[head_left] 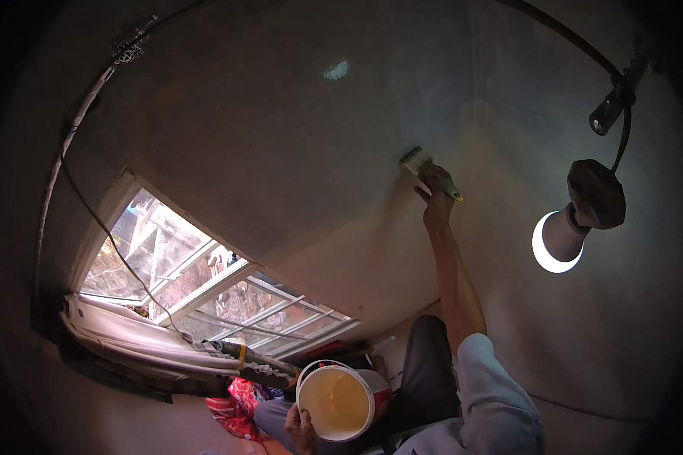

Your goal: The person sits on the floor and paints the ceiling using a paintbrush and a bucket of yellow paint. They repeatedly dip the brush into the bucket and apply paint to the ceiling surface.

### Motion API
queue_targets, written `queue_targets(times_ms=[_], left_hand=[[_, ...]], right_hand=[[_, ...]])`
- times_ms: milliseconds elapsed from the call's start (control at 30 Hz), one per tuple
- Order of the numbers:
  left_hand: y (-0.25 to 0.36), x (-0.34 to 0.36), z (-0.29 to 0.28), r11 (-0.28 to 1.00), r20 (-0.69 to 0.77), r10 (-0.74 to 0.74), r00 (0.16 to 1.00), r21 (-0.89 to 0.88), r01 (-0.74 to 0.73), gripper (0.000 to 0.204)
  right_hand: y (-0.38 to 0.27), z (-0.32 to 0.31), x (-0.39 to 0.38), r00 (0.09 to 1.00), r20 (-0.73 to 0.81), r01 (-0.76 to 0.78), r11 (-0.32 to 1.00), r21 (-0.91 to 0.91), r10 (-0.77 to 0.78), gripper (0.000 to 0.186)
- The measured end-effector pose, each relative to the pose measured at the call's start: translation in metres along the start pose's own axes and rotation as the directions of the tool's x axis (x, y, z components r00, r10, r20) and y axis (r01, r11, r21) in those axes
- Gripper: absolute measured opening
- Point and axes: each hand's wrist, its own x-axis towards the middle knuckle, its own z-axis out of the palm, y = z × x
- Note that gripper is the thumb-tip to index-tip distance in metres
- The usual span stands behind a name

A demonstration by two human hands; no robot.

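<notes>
A grey wall (281, 114), dark above and paler below, dominates. At the person's lap is a round white bucket (376, 383) with creamy-yellow contents, its rim pinched by the left hand (301, 429). The right hand (435, 184), fingers wrapped round, holds a flat, pale, dark-tipped brush (416, 159) up at the wall.

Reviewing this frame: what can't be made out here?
In the head view:
- Brush: part of the handle is covered by the right hand.
- Left hand: its forearm is cut off by the lower edge.
- Bucket: its underside is hidden by its own body.
- Window: some of the outdoors is washed out by glare.
</notes>
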Motion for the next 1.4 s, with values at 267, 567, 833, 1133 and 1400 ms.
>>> queue_targets(times_ms=[267, 567, 833, 1133, 1400], left_hand=[[-0.001, 0.002, -0.001, 0.994, 0.023, -0.042, 0.999, 0.097, 0.04, 0.04], [-0.007, 0.0, -0.002, 1.0, 0.017, -0.025, 1.0, -0.012, 0.025, 0.033], [0.01, 0.003, 0.0, 0.999, 0.055, -0.033, 0.998, -0.041, 0.036, 0.033], [0.009, 0.004, -0.003, 0.999, 0.062, -0.031, 0.998, -0.019, 0.032, 0.035], [0.0, -0.003, -0.002, 0.999, -0.003, 0.0, 1.0, -0.046, 0.0, 0.034]], right_hand=[[0.055, -0.055, 0.006, 0.991, -0.067, -0.101, 0.977, 0.188, 0.115, 0.034], [0.063, -0.055, 0.012, 0.972, -0.226, 0.028, 0.983, -0.182, -0.07, 0.028], [-0.02, 0.026, 0.028, 0.994, -0.029, 0.105, 0.989, -0.107, -0.108, 0.027], [0.038, -0.037, 0.018, 0.995, -0.046, -0.079, 0.972, 0.222, 0.091, 0.043], [0.057, -0.048, -0.02, 0.968, -0.218, -0.148, 0.985, -0.091, 0.125, 0.028]])
